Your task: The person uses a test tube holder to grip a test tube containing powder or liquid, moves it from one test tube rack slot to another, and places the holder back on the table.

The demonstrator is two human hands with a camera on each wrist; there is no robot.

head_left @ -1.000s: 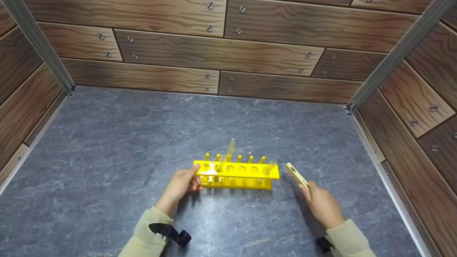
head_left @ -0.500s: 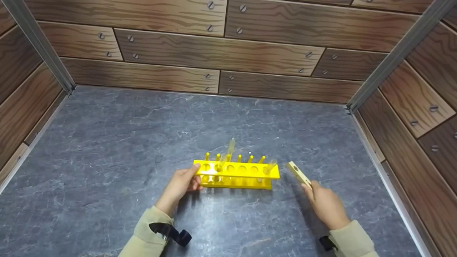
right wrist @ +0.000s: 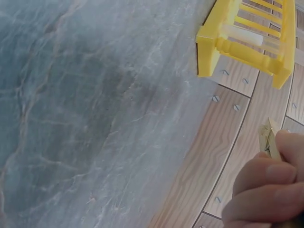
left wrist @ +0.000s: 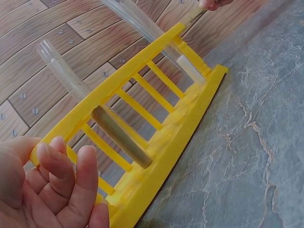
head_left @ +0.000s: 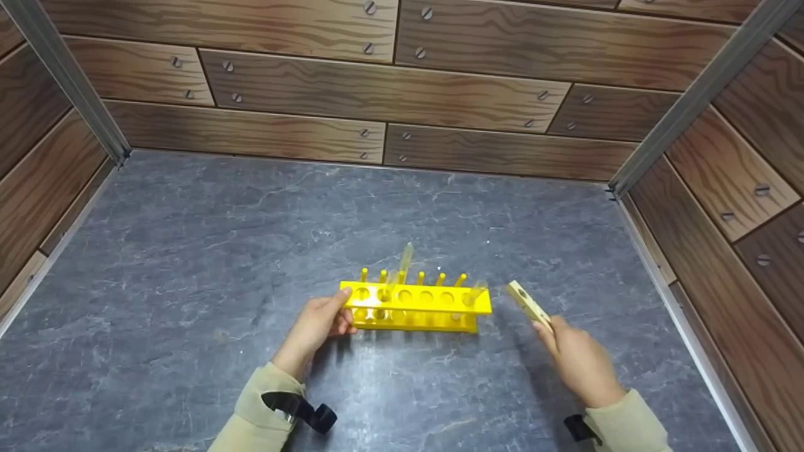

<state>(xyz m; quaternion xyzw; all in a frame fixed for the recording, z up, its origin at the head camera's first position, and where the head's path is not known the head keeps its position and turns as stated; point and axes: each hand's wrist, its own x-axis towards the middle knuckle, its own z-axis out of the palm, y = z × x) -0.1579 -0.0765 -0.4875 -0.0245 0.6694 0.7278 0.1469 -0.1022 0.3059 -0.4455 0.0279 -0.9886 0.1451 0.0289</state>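
My left hand [head_left: 321,320] grips the left end of a yellow test tube rack [head_left: 433,323], thumb on its top plate. In the left wrist view, a test tube [left wrist: 121,135] with brownish contents stands near that hand. Toward the rack's far end there, another test tube [left wrist: 190,70] has white contents at its bottom. A clear tube [head_left: 407,258] rises over a peg behind the top plate in the head view. Right of the rack, my right hand [head_left: 581,361] pinches the end of a wooden test tube clamp [head_left: 527,301], its other end pointing up-left, apart from the rack.
The rack is on a grey marbled tabletop [head_left: 251,220]. Wood-patterned panels [head_left: 301,88] wall the back and both sides, with metal posts [head_left: 684,107] at the corners. Bare yellow pegs [head_left: 441,279] stick up along the rack's back.
My right hand has drifted slightly right with the clamp, widening the gap to the rack. My left hand and the rack stay where they were.
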